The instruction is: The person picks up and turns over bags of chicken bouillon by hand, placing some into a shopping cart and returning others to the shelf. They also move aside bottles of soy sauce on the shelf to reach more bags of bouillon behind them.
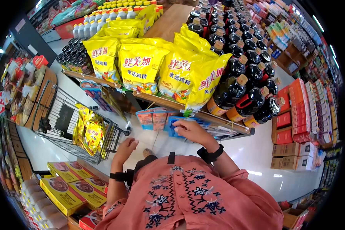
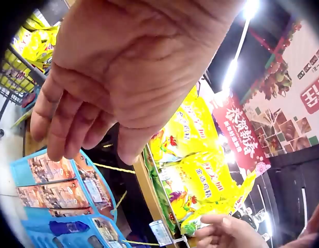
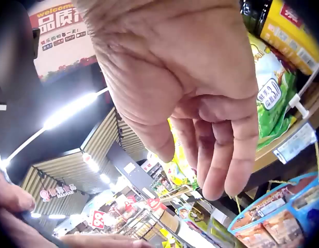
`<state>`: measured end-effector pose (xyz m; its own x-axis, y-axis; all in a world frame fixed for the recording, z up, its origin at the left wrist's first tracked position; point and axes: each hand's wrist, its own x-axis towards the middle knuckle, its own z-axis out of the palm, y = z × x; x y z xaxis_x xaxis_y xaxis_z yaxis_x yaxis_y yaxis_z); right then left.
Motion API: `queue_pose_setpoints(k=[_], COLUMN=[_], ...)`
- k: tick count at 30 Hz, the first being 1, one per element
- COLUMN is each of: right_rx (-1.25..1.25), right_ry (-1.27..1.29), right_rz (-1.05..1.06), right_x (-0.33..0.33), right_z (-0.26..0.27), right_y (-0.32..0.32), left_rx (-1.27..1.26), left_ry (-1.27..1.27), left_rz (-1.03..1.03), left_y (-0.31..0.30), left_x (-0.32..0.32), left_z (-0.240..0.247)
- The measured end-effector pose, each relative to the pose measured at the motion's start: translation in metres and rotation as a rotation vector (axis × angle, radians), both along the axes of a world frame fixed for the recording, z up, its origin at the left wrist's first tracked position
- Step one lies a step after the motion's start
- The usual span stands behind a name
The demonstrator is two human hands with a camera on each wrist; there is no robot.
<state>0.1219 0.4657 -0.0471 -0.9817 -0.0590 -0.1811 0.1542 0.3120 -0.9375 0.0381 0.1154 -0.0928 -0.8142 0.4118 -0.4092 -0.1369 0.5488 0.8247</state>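
Note:
Both of my hands are empty, held in front of my body before a wooden display shelf. My left hand hovers near the shopping cart's end, with its fingers hanging loosely bent in the left wrist view. Nearer the shelf edge, my right hand has relaxed fingers, pointing down in the right wrist view. Yellow seasoning bags stand upright in a row along the shelf. More yellow bags lie in the wire cart at the left.
Dark sauce bottles crowd the shelf's right end. Blue-edged hanging packs dangle below the shelf front. Yellow boxes are stacked close at my left, and red cartons stand at the far right.

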Motion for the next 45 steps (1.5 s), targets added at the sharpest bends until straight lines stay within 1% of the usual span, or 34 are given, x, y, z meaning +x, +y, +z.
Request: queue_pose_setpoints(k=[1,4,7,8,9,11,12,14,15,16,17,18,19,21,25,27,29,30,34,36,37,38,39,41,42,45], right_rx=[-0.05,-0.033,0.137,0.245,0.112,-0.161,-0.188,-0.073,-0.021,0.021,0.042,-0.002,-0.045,-0.013,-0.012,0.01,0.026,0.034,0.031,0.041,0.057,0.073,0.093,0.134,0.138,0.149], right_ry=[-0.014,0.09,0.194,0.121,0.046,-0.131,-0.171,-0.169,-0.169,-0.128,-0.152,-0.159,-0.164,-0.223,-0.247,-0.244,-0.243,-0.242,-0.264,-0.276,-0.286,-0.297,-0.313,-0.336,-0.352,-0.409], right_rz=[-0.029,-0.209,-0.476,-0.453,-0.391,-0.246,-0.179,-0.046,0.026,0.041,0.069,0.098,0.12,0.116,0.143,0.166,0.19,0.204,0.239,0.234,0.222,0.206,0.189,0.15,0.13,0.075], right_x=[-0.005,-0.02,-0.038,-0.04,-0.045,-0.056,-0.062,-0.077,-0.082,-0.089,-0.095,-0.101,-0.106,-0.114,-0.133,-0.143,-0.15,-0.153,-0.158,-0.161,-0.162,-0.162,-0.162,-0.163,-0.162,-0.16], right_z=[-0.002,0.003,0.0,0.002,0.014,0.029,0.03,0.017,0.008,0.002,0.002,0.008,0.01,0.0,-0.008,-0.01,-0.015,-0.018,-0.023,-0.022,-0.016,-0.013,-0.013,-0.012,-0.011,-0.007], right_y=[-0.003,0.007,0.013,0.009,-0.001,-0.024,-0.039,-0.063,-0.076,-0.091,-0.103,-0.115,-0.126,-0.139,-0.159,-0.169,-0.178,-0.182,-0.195,-0.201,-0.203,-0.204,-0.203,-0.197,-0.195,-0.188], left_rx=[-0.011,-0.032,-0.062,-0.048,-0.049,-0.062,-0.088,-0.121,-0.109,-0.08,-0.086,-0.013,0.016,-0.087,-0.158,-0.167,-0.033,-0.066,0.119,0.259,0.328,0.476,0.531,0.658,0.77,0.685], left_ry=[-0.015,-0.071,-0.058,-0.017,-0.011,-0.017,-0.008,0.056,0.07,0.07,0.082,0.06,0.039,0.104,0.081,0.002,-0.108,-0.071,-0.343,-0.482,-0.553,-0.598,-0.644,-0.615,-0.598,-0.606], left_rz=[-0.001,0.019,0.019,0.012,0.01,0.01,0.017,-0.032,-0.001,0.015,0.03,0.112,0.245,0.324,0.433,0.53,0.674,0.697,0.791,0.94,1.011,1.071,1.17,1.309,1.354,1.541], left_y=[-0.006,-0.024,-0.041,-0.048,-0.053,-0.069,-0.079,-0.097,-0.102,-0.11,-0.121,-0.126,-0.133,-0.156,-0.214,-0.241,-0.261,-0.264,-0.283,-0.278,-0.276,-0.281,-0.282,-0.281,-0.283,-0.282], left_x=[0.0,-0.007,-0.022,-0.027,-0.033,-0.046,-0.052,-0.066,-0.069,-0.072,-0.077,-0.076,-0.075,-0.075,-0.071,-0.07,-0.075,-0.08,-0.116,-0.134,-0.144,-0.151,-0.161,-0.17,-0.173,-0.178], left_z=[-0.002,-0.005,-0.009,-0.009,-0.003,-0.007,-0.017,-0.032,-0.033,-0.031,-0.04,-0.032,-0.033,-0.034,-0.071,-0.096,-0.113,-0.109,-0.14,-0.154,-0.165,-0.193,-0.212,-0.246,-0.256,-0.28])
